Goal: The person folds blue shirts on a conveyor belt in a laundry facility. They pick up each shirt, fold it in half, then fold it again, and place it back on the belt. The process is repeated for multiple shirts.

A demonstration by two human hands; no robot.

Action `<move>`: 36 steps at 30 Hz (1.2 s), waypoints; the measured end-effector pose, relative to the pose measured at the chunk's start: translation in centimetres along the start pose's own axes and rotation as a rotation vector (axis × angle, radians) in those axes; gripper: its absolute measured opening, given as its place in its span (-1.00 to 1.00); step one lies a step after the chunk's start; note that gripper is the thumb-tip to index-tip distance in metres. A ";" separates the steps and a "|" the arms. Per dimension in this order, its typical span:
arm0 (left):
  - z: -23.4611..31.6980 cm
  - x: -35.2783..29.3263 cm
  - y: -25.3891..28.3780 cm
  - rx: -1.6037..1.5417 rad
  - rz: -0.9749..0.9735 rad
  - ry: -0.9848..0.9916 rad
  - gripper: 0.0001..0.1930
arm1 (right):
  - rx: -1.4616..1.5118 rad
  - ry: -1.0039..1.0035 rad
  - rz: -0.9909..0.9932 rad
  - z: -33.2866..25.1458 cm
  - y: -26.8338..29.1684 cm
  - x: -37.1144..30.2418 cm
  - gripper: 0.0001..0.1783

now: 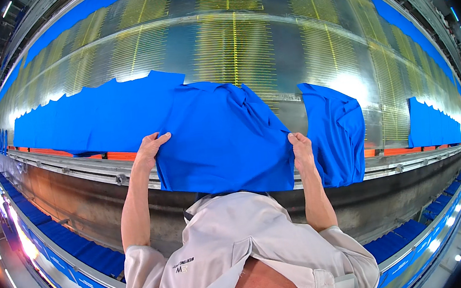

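A blue piece of fabric [224, 139] is stretched between my two hands, its near edge hanging over the metal rail in front of my body. My left hand [152, 147] pinches its left edge, thumb and fingers closed. At the right edge, my right hand [300, 144] grips the cloth the same way. Folds run along its far right side. Just right of my right hand, a crumpled blue fabric piece [338, 133] lies draped over the rail. To the left, more blue fabric pieces [95, 118] lie flat in an overlapping row.
Beyond the fabric spreads a long, shiny metal table [283, 55] with yellow-green line markings. A metal rail [77, 168] with orange strips behind it runs along the near edge. Other blue pieces [434, 124] lie at the right. Blue-topped benches [79, 247] stand lower, on both sides of me.
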State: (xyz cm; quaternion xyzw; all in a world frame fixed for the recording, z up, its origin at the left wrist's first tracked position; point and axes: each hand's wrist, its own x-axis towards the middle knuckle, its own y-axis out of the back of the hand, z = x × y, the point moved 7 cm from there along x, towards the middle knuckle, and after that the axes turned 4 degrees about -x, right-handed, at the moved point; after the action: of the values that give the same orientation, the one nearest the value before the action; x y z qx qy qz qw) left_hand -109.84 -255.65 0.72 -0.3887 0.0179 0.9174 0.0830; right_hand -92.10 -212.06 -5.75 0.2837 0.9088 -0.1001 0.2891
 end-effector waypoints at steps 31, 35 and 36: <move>4.1 -2.9 1.6 -0.351 0.158 -0.333 -0.84 | 0.304 0.234 0.063 -13.0 -0.5 -8.3 -0.90; 6.4 -5.4 0.3 -0.407 0.195 -0.410 -0.85 | 0.290 0.272 0.063 -15.6 0.2 -7.8 -0.87; 6.7 -5.3 0.4 -0.320 0.209 -0.401 -0.88 | 0.259 0.268 0.071 -15.9 0.5 -7.1 -0.87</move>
State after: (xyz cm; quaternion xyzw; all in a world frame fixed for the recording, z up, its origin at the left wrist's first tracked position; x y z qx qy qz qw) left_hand -111.05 -256.13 9.20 -0.2033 -0.1040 0.9709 -0.0725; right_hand -94.47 -209.37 11.33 0.3612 0.9081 -0.1674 0.1296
